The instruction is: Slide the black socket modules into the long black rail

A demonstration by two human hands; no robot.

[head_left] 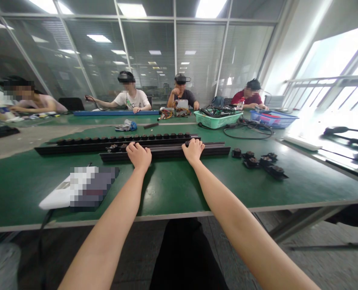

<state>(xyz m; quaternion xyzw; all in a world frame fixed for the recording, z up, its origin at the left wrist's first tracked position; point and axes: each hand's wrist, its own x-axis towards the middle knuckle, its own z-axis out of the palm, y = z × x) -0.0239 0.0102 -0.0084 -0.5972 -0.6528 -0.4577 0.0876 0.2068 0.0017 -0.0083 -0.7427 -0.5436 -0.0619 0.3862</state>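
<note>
Rail, nearer | beneath left fingers, right fingers | both partly curled, hold unclear

The left arm is stretched forward from the lower left, and the right arm is stretched forward from the lower right, so that both are slanted inward. Forearms and wrists are left bare. The left hand and the right hand are held apart at nearly the same height, palms turned away. The fingers of both hands are bent; how tightly they are closed cannot be made out.
</note>
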